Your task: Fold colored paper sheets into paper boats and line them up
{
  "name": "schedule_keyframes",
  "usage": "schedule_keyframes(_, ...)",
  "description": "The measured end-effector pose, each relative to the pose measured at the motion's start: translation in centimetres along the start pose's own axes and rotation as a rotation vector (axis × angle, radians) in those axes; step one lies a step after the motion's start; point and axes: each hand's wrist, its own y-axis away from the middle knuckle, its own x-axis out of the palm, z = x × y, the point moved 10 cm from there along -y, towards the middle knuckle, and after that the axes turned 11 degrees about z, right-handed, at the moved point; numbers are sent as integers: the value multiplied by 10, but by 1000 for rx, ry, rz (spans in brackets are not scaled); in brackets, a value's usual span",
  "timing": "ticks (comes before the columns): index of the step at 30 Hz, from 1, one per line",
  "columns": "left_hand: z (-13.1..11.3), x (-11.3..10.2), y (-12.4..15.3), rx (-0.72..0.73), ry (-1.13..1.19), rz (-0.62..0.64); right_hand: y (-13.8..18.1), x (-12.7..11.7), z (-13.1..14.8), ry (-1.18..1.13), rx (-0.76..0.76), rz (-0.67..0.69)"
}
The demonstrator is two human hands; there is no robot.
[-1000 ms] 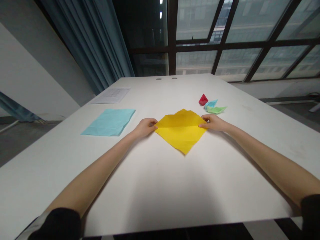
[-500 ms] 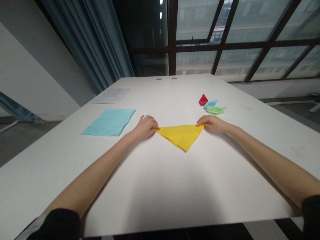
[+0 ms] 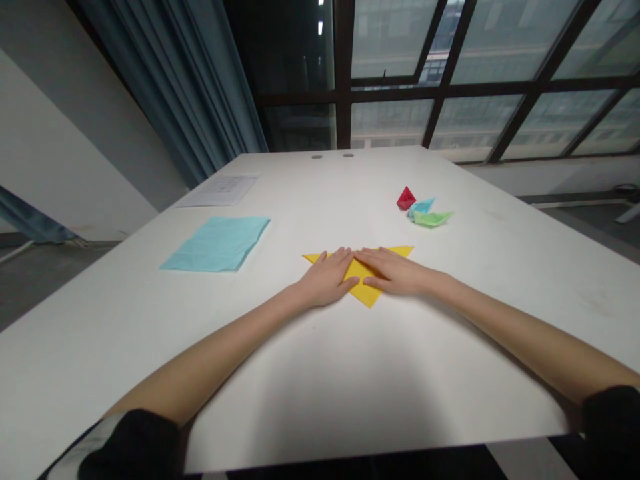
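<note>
A yellow sheet of paper (image 3: pixel 369 296), folded into a triangle, lies on the white table with its point toward me and its long edge on the far side. My left hand (image 3: pixel 329 276) rests flat on its left half, fingers stretched out. My right hand (image 3: pixel 393 269) lies flat on the right half, its fingertips close to those of the left along the far edge. Both thumbs point inward over the middle. The yellow corners stick out on either side; much of the paper is hidden under the hands.
A light blue stack of paper (image 3: pixel 217 244) lies to the left, with a printed white sheet (image 3: pixel 220 191) behind it. Red (image 3: pixel 406 198), blue (image 3: pixel 423 206) and green (image 3: pixel 433 219) folded paper pieces sit at the back right of the white table (image 3: pixel 320 373).
Both hands have let go of the triangle's outer corners and moved inward, now lying flat near the middle of its far edge. The other papers have stayed in place.
</note>
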Motion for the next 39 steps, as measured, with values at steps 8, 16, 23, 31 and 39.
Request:
schedule_keyframes(8, 11, 15, 3, -49, 4, 128, 3, 23, -22, -40, 134, 170)
schedule_keyframes(16, 50, 16, 12, -185, 1, 169, 13, 25, -38, -64, 155, 250)
schedule_keyframes(23, 49, 16, 9, -142, -25, 157, 15, -6, -17, -67, -11, 79)
schedule_keyframes(31, 50, 10, 9, -107, 14, 167, 14, -24, 9, -103, -142, 25)
schedule_keyframes(39, 58, 0, 9, -102, 47, 118, 13, -24, -1, -400, -37, -8)
